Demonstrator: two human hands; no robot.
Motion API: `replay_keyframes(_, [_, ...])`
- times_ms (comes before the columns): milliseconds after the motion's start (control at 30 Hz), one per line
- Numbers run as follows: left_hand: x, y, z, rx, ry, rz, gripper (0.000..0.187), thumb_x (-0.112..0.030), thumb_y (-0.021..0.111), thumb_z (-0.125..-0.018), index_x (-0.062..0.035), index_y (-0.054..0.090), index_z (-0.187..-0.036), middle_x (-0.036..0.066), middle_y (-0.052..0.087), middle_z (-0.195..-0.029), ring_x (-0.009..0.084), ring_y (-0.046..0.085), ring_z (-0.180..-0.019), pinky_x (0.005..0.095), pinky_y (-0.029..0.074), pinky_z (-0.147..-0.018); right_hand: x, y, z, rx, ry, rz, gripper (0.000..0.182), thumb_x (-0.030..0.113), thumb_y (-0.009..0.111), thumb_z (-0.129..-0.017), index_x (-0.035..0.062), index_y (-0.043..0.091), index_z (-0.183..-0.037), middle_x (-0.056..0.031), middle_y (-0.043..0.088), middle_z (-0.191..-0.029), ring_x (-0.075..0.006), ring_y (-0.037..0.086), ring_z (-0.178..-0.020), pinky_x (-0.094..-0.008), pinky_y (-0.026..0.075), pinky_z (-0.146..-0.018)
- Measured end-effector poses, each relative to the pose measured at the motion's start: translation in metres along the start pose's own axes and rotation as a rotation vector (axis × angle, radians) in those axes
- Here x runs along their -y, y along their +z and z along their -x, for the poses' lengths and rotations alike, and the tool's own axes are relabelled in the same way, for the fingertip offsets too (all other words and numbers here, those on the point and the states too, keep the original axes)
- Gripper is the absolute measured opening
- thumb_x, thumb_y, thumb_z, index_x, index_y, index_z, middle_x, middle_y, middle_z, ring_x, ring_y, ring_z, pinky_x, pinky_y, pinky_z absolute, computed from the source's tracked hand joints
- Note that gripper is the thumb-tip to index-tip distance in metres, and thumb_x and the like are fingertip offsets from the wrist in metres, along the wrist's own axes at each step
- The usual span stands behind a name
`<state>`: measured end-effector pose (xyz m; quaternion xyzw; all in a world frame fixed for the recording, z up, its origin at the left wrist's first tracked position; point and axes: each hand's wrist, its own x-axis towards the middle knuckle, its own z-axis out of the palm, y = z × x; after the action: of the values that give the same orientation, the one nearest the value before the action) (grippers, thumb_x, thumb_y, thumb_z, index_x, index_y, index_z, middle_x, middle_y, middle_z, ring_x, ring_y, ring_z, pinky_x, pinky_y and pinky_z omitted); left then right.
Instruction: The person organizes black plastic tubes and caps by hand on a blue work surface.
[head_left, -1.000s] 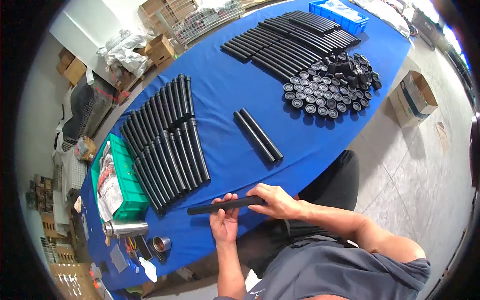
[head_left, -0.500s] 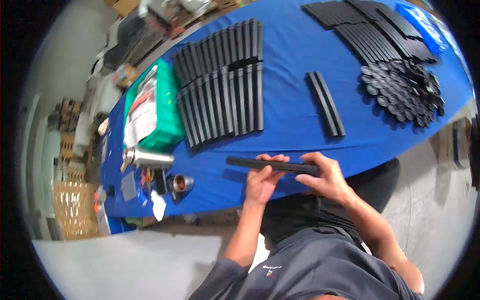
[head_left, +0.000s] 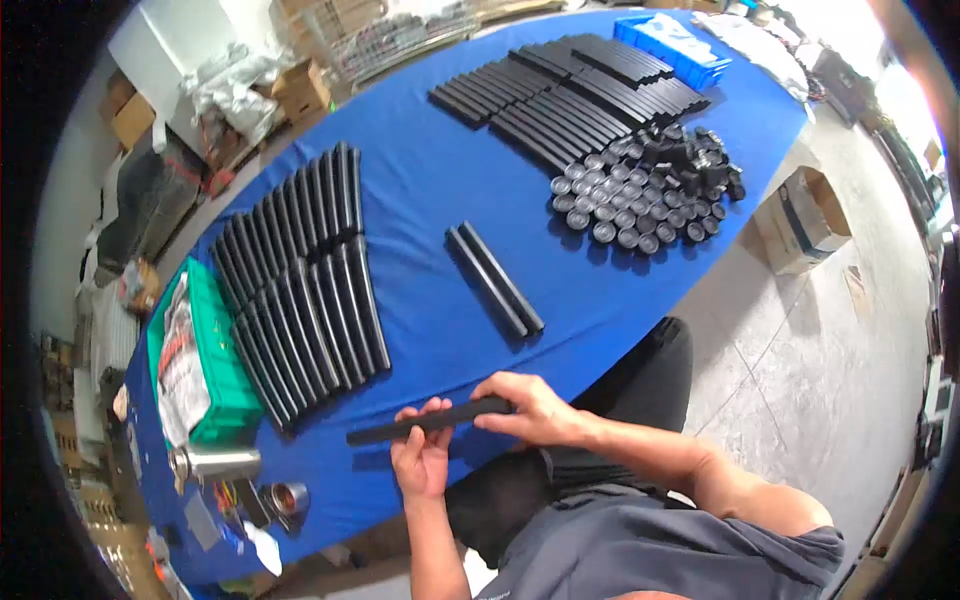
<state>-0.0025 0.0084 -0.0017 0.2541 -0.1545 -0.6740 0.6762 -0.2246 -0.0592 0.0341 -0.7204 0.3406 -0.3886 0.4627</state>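
A black tube is held nearly level over the table's front edge. Beneath its middle, my left hand cradles it, thumb in front and fingers behind. My right hand is closed around its right end, hiding that end. Two more black tubes lie side by side beyond my hands. To the left lie two rows of black tubes. Farther back are many thinner black bars, with a heap of round black caps in front of them.
A green crate holding cloth stands at the left of the blue tablecloth. Near it are a metal flask, a metal cup and small tools. A blue bin stands at the back; a cardboard box is on the floor.
The view has swung to the right, so the table's contents appear farther left. Both hands still hold the tube, and its right end now sits slightly higher than its left.
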Motion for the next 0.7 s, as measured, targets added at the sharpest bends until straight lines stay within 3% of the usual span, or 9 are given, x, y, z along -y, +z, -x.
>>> replay_keyframes(67, [0.002, 0.003, -0.001, 0.023, 0.026, -0.016, 0.031, -0.008, 0.064, -0.095, -0.0027, 0.055, -0.124, 0.025, 0.060, -0.129, 0.0403, 0.054, -0.128, 0.0524, 0.045, -0.110, 0.006, -0.006, -0.002, 0.052, 0.064, -0.035, 0.037, 0.020, 0.077, -0.084, -0.0001, 0.061, -0.110, -0.0183, 0.067, -0.093, -0.0271, 0.067, -0.088, -0.0387, 0.051, -0.076])
replay_keyframes(200, [0.002, -0.001, -0.002, 0.054, 0.016, 0.005, 0.029, -0.008, 0.064, -0.095, -0.0024, 0.057, -0.123, 0.025, 0.060, -0.129, 0.0404, 0.053, -0.129, 0.0539, 0.043, -0.112, 0.028, -0.022, -0.010, 0.257, 0.544, -0.246, 0.038, 0.025, 0.074, -0.088, -0.0019, 0.060, -0.112, -0.0195, 0.067, -0.091, -0.0316, 0.068, -0.086, -0.0410, 0.053, -0.078])
replay_keyframes(300, [0.003, 0.004, -0.001, 0.025, 0.017, -0.010, 0.030, -0.009, 0.065, -0.095, -0.0030, 0.058, -0.124, 0.025, 0.060, -0.130, 0.0406, 0.052, -0.131, 0.0555, 0.038, -0.114, 0.006, -0.010, -0.001, 0.070, -0.038, -0.011, 0.034, 0.018, 0.073, -0.086, -0.0006, 0.061, -0.111, -0.0205, 0.065, -0.098, -0.0384, 0.064, -0.093, -0.0432, 0.051, -0.082])
replay_keyframes(367, [0.005, 0.002, -0.002, 0.009, 0.013, 0.015, 0.029, -0.007, 0.063, -0.095, -0.0044, 0.058, -0.124, 0.025, 0.061, -0.130, 0.0411, 0.051, -0.131, 0.0559, 0.037, -0.115, 0.005, -0.008, 0.000, 0.045, -0.098, 0.043, 0.035, 0.018, 0.075, -0.084, 0.0008, 0.061, -0.111, -0.0192, 0.063, -0.096, -0.0381, 0.063, -0.092, -0.0435, 0.051, -0.082])
replay_keyframes(500, [0.004, 0.000, -0.001, 0.003, -0.001, 0.036, 0.028, -0.005, 0.063, -0.095, -0.0072, 0.059, -0.123, 0.024, 0.060, -0.131, 0.0408, 0.051, -0.131, 0.0549, 0.041, -0.112, 0.018, -0.010, -0.002, 0.139, 0.540, -0.262, 0.040, 0.025, 0.079, -0.086, -0.0012, 0.063, -0.112, -0.0082, 0.065, -0.075, -0.0108, 0.062, -0.070, -0.0314, 0.052, -0.061])
replay_keyframes(567, [0.003, 0.000, -0.003, 0.013, -0.016, 0.038, 0.027, -0.007, 0.063, -0.095, -0.0067, 0.059, -0.122, 0.024, 0.060, -0.132, 0.0404, 0.051, -0.131, 0.0540, 0.044, -0.111, 0.010, -0.005, 0.000, 0.086, 0.364, -0.129, 0.034, 0.018, 0.078, -0.084, -0.0012, 0.064, -0.108, -0.0086, 0.064, -0.080, -0.0128, 0.062, -0.071, -0.0321, 0.052, -0.063])
replay_keyframes(600, [0.004, -0.001, -0.003, 0.010, -0.028, 0.055, 0.027, -0.010, 0.063, -0.096, -0.0056, 0.059, -0.122, 0.023, 0.059, -0.133, 0.0402, 0.051, -0.131, 0.0537, 0.044, -0.110, 0.006, -0.002, -0.001, -0.008, 0.059, -0.002, 0.033, 0.015, 0.078, -0.082, -0.0006, 0.063, -0.108, -0.0097, 0.064, -0.087, -0.0153, 0.063, -0.074, -0.0322, 0.052, -0.065])
replay_keyframes(667, [0.004, -0.001, -0.004, 0.031, -0.026, 0.081, 0.028, -0.007, 0.063, -0.095, -0.0062, 0.058, -0.123, 0.024, 0.058, -0.133, 0.0401, 0.051, -0.132, 0.0532, 0.047, -0.108, 0.010, -0.005, -0.002, 0.023, 0.045, 0.045, 0.034, 0.014, 0.078, -0.081, -0.0003, 0.063, -0.108, -0.0105, 0.064, -0.092, -0.0168, 0.063, -0.078, -0.0324, 0.052, -0.067])
replay_keyframes(700, [0.003, -0.002, -0.005, 0.042, -0.027, 0.080, 0.028, -0.007, 0.063, -0.095, -0.0062, 0.058, -0.122, 0.023, 0.059, -0.132, 0.0399, 0.051, -0.132, 0.0531, 0.047, -0.108, 0.012, -0.003, -0.001, 0.035, 0.236, -0.088, 0.036, 0.015, 0.079, -0.082, -0.0009, 0.062, -0.109, -0.0106, 0.065, -0.091, -0.0160, 0.064, -0.076, -0.0316, 0.052, -0.065])
